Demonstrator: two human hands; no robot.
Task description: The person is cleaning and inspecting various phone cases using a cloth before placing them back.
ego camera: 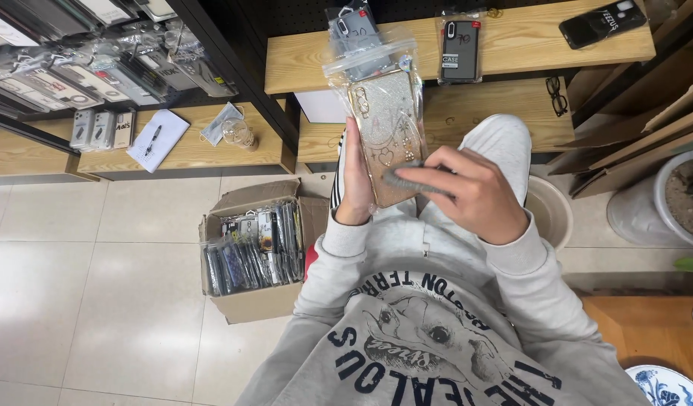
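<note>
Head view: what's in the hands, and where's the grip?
Left hand grips the bagged glitter phone case by its left edge; right hand presses a grey cloth on its lower front.

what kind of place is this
Probably a phone accessory shop or its stockroom: packaged phone cases hang on a rack, a cardboard box on the floor is full of them, and the left hand holds a bagged glitter case.

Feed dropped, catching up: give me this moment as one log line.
left hand: holds bagged phone case upright | right hand: grey cloth on case front | cardboard box of cases on floor beside
</note>
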